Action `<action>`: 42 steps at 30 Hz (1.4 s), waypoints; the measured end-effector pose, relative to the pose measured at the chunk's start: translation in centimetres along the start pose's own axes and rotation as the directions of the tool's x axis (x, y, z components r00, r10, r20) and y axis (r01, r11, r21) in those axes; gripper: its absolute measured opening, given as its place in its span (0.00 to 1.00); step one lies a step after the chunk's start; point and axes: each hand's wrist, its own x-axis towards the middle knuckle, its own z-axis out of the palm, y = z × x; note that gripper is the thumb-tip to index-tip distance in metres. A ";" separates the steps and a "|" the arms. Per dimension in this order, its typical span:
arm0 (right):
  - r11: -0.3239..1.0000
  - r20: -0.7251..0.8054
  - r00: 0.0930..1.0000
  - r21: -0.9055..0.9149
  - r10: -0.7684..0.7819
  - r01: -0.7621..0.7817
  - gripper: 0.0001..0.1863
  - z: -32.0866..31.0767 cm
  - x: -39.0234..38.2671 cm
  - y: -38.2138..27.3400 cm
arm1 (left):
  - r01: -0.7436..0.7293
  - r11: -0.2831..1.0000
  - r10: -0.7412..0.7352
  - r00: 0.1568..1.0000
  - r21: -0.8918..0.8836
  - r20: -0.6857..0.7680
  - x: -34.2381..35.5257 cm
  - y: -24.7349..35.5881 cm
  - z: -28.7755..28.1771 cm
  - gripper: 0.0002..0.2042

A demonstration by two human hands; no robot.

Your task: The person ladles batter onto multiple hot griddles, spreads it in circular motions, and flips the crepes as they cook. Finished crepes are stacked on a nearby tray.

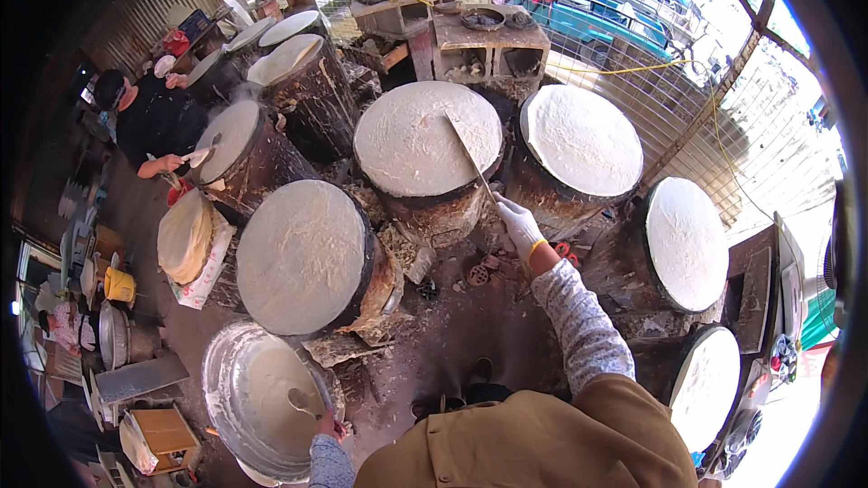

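White-gloved right hand (520, 228) clasps long, thin stick (470, 158); its long axis runs forward and leftward from fingers (504, 208), over pale-coated middle drum top (398, 145). Left hand (333, 425), farther from drum, grasps ladle (299, 398) at basin (217, 384) of batter (268, 398); ladle-batter contact unclear.

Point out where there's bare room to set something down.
Brown floor lies open between the central rust-brown drum and the dark shoe, and, narrowly, left of the wide silver metal basin. White batter covers the nearby drum tops; the right side is crowded with drums.
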 end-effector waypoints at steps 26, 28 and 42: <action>0.999 -0.081 0.996 -0.003 -0.044 0.044 0.21 -2.4 3.7 -2.7 | 0.029 0.991 -0.039 0.997 -0.132 -0.074 -0.2 0.5 -0.1 0.19; 0.995 -0.093 0.992 -0.060 -0.089 0.083 0.21 -1.4 5.0 -2.7 | 0.021 0.989 -0.032 0.997 -0.146 -0.073 -0.1 0.2 -0.4 0.16; 0.972 0.087 0.996 -0.232 -0.030 0.049 0.24 -0.6 5.8 -2.8 | 0.157 0.975 -0.158 0.987 -0.156 0.001 0.5 0.5 -1.0 0.21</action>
